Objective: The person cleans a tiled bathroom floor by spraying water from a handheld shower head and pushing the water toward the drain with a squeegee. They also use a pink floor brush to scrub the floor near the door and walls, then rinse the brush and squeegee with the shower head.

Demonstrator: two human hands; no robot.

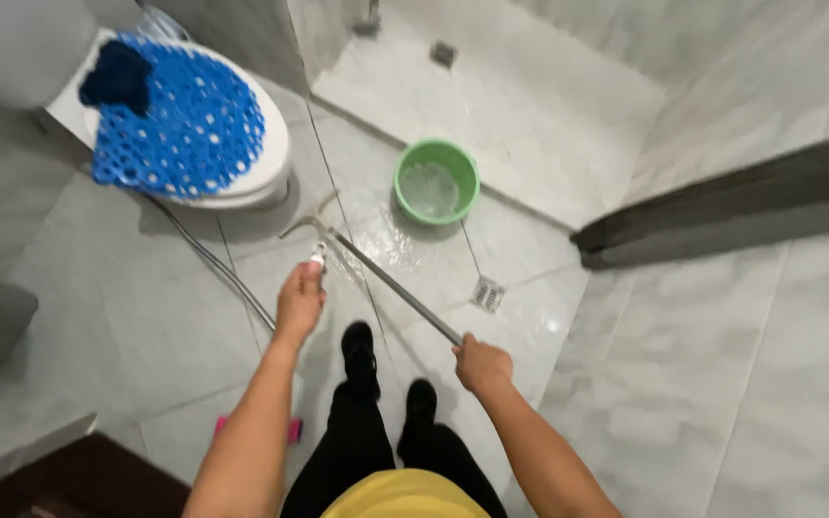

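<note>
While the wet tiled floor (712, 384) fills most of the view, the toilet (242, 182) stands at its far left, the lid covered by a blue perforated mat (184, 125) with a dark blue cloth (115, 75) on top. A green bucket (437, 182) holding water sits to the right of the toilet, just short of a low kerb. A long squeegee (390, 283) runs from near the toilet's base back toward the person. The right hand (482, 364) has its fingers closed around the end of the handle. The left hand (299, 299) grips a spray nozzle (319, 254) on a thin hose (213, 264) trailing from the toilet. A small drain (487, 294) lies below the bucket.
</note>
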